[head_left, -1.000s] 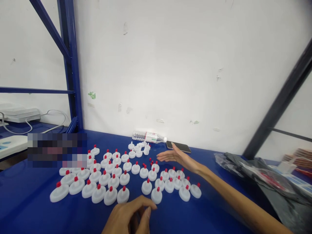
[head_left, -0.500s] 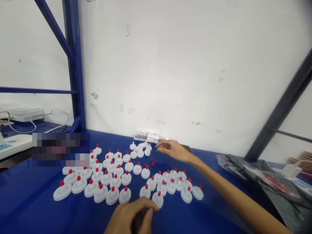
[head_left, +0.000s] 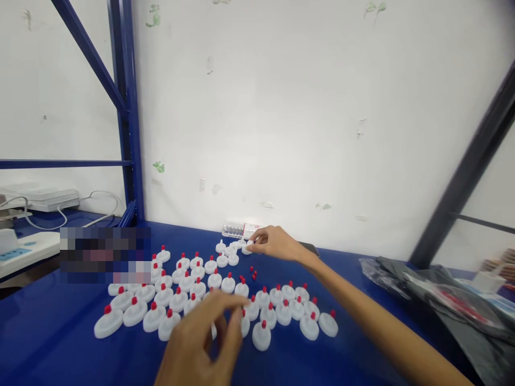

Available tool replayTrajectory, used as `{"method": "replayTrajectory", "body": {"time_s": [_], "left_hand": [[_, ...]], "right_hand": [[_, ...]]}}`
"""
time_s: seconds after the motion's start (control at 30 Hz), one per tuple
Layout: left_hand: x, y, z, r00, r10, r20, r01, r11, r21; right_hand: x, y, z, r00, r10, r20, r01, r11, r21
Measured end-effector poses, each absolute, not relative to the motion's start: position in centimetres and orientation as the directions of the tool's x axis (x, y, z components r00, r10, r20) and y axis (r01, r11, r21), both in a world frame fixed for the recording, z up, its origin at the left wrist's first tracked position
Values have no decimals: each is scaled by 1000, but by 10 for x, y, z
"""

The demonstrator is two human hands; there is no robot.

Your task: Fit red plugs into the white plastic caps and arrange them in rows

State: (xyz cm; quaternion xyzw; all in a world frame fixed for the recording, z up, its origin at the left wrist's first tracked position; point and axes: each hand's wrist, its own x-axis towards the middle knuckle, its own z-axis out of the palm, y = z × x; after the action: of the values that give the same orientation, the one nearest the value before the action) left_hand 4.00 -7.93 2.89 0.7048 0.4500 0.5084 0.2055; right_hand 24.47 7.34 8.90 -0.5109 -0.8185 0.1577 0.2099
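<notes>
Many white round nozzle lids with small red tip caps, such as the front one [head_left: 262, 336], stand on the blue table [head_left: 306, 359]. At the back, a small cluster of white nozzle lids [head_left: 233, 259] has bare spouts. My right hand [head_left: 277, 244] reaches to that cluster, its thumb and fingers closed on a white nozzle lid [head_left: 247, 249] at its right edge. Several loose red tip caps [head_left: 254, 276] lie just in front of it. Nearer me, my left hand [head_left: 201, 343] hovers over the front lids, holding nothing, thumb and forefinger slightly apart. It hides some lids.
A clear plastic bottle [head_left: 233, 230] lies against the white wall, with a dark flat object [head_left: 310, 249] to its right. Grey fabric and plastic bags [head_left: 426, 289] lie at the right. A white power strip [head_left: 32, 249] is at the left, near a blue metal post [head_left: 131, 128].
My right hand has moved left onto a bare-spouted lid and closed on it. My left hand has shifted left and up, away from the front lid. The view has tilted slightly.
</notes>
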Motion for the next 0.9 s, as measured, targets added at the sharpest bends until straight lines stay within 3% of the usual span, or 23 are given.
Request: {"method": "replayTrajectory", "body": {"time_s": [0.13, 0.23, 0.33, 0.43, 0.5, 0.63, 0.77, 0.9], "left_hand": [[30, -37, 65, -13, 842, 539, 554, -443, 705], [29, -21, 85, 67, 861, 503, 421, -482, 769], [31, -21, 91, 104, 862, 497, 284, -505, 815], [27, -22, 85, 42, 886, 462, 313, -450, 836], [21, -20, 81, 9, 891, 454, 365, -425, 828], [7, -11, 77, -52, 869, 492, 527, -394, 753], [2, -9, 80, -25, 814, 580, 717, -390, 578], [9, -11, 80, 60, 847, 528, 787, -365, 497]], "right_hand": [[248, 46, 122, -527, 838, 143, 536, 458, -709], [239, 28, 133, -647, 748, 149, 281, 416, -865], [230, 19, 133, -698, 699, 159, 186, 391, -901], [230, 23, 129, -746, 656, 114, 180, 364, -914], [233, 30, 123, -723, 688, 68, 319, 419, -850], [241, 49, 103, -502, 852, 152, 690, 500, -524], [244, 64, 77, -465, 874, 142, 781, 481, -398], [244, 74, 57, -467, 877, 112, 815, 476, -331]]}}
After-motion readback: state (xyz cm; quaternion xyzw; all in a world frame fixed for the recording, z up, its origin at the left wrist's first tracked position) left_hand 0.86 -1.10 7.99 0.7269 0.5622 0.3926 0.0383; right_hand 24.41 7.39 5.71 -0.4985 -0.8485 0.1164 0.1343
